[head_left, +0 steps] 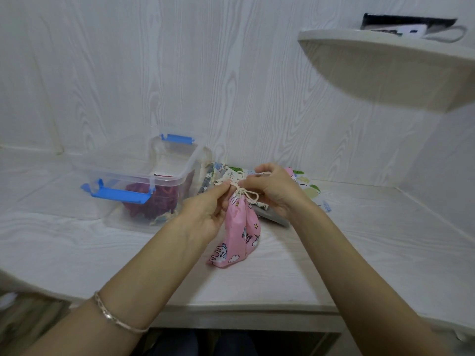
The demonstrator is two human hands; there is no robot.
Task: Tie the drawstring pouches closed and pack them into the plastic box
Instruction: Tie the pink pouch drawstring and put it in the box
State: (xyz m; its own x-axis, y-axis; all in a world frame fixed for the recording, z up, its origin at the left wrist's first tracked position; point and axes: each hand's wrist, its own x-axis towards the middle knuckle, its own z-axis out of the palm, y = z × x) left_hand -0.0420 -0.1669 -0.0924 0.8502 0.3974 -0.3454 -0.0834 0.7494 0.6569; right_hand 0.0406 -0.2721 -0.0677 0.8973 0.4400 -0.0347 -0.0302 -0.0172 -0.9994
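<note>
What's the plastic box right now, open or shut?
Open: no lid sits on the plastic box, both blue latches are unfastened, and a dark red pouch lies inside.

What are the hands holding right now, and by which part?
The pink pouch, by its drawstring at the gathered neck: left hand pinches one side, right hand the other.

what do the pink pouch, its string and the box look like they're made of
The pink pouch looks like thin woven cloth, probably cotton, matte: it folds softly and carries a printed pattern. The string seems twisted off-white cord, likely cotton. The box is clear, glossy hard plastic with opaque blue latches: a dark red pouch shows through its wall.
</note>
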